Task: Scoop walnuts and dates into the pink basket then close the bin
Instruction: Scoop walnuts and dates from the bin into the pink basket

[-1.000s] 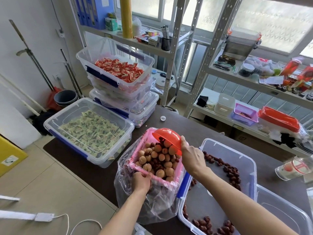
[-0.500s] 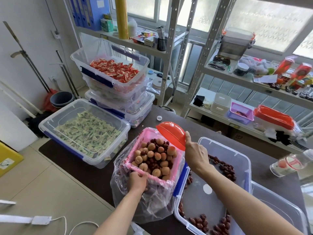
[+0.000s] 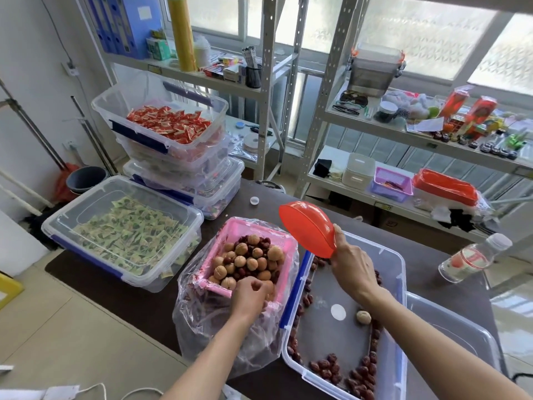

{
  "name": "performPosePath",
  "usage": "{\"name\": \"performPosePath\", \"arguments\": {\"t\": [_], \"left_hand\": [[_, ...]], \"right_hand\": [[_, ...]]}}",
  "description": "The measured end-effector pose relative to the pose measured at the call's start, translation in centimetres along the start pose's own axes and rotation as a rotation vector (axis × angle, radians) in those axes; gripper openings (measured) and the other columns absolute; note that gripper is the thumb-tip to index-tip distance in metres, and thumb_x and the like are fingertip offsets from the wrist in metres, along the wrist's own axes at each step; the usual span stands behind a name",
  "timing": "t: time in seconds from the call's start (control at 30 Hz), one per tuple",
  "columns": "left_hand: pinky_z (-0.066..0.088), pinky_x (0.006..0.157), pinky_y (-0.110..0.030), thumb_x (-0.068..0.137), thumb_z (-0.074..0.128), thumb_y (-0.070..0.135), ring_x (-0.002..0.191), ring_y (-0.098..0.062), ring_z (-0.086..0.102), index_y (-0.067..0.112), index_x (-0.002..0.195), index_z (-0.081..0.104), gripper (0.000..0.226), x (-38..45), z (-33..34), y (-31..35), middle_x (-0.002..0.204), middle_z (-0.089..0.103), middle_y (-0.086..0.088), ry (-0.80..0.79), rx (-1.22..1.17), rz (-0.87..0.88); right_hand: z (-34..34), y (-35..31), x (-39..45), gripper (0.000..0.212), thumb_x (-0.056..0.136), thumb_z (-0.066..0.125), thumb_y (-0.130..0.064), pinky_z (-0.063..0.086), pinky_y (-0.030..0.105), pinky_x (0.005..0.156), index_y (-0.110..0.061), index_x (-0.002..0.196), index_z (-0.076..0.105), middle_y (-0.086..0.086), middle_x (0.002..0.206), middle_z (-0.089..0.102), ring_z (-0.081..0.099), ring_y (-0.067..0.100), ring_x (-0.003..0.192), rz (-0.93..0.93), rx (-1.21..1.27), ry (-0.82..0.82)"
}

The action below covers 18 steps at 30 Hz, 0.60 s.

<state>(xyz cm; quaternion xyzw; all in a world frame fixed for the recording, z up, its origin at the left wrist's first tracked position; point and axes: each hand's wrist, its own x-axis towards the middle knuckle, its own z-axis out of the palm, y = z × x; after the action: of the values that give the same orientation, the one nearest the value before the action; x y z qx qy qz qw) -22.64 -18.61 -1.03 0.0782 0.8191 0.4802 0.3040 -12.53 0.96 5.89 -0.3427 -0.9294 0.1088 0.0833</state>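
**Scoop lifted clear of a full basket**

Since the earlier frame, the red scoop (image 3: 308, 228) had swung up and away from the basket (image 3: 284, 280), its bowl turned over and showing only its outer shell, so nothing could be seen inside. The right hand (image 3: 350, 265) was wrapped around the scoop's handle, which its fingers hid. The left hand (image 3: 249, 294) was curled over the basket's near rim, fingers bent inward, pinning basket and clear bag (image 3: 202, 321) together.

The basket sat just left of the right hand, heaped with walnuts (image 3: 249, 259) and dates (image 3: 264, 243). The bin (image 3: 388, 370) lay under the right forearm, nearly bare: dates along its edges and one stray walnut (image 3: 363, 317) beside the wrist. Its lid could not be picked out for certain.

Handling, as a judgement: the scoop looked like thin, stiff, light plastic, best held at the handle. The walnuts were hard and round, likely to roll off a heaped pile; the dates looked softer and perhaps tacky. The basket seemed light and slightly flexible, and the bag slippery, so gripping the rim through the film seemed soundest. The bin was rigid; its blue latches (image 3: 295, 295) looked the natural hold.
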Motion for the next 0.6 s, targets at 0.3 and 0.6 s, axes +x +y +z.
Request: {"name": "performPosePath", "arguments": {"t": [0.3,0.6], "left_hand": [[0.051,0.079,-0.025,0.082,0.072,0.022,0.085,-0.016,0.069,0.009,0.093,0.078,0.018,-0.9,4.3,1.3,0.089,0.077,-0.004,-0.075,0.173,0.136],[0.051,0.079,-0.033,0.081,0.072,0.023,0.089,-0.033,0.069,0.005,0.092,0.076,0.022,-0.9,7.5,1.0,0.089,0.076,-0.016,-0.012,0.315,0.214]], "right_hand": [[-2.6,9.6,-2.4,0.071,0.089,0.046,-0.01,0.048,0.041,0.065,-0.022,0.154,0.02,0.018,0.094,0.071,0.068,0.04,0.08,0.118,-0.158,0.025],[-2.4,12.8,-2.0,0.073,0.093,0.035,0.001,0.048,0.035,0.068,-0.026,0.155,0.011,0.008,0.101,0.069,0.07,0.028,0.088,-0.008,-0.565,-0.15]]}}
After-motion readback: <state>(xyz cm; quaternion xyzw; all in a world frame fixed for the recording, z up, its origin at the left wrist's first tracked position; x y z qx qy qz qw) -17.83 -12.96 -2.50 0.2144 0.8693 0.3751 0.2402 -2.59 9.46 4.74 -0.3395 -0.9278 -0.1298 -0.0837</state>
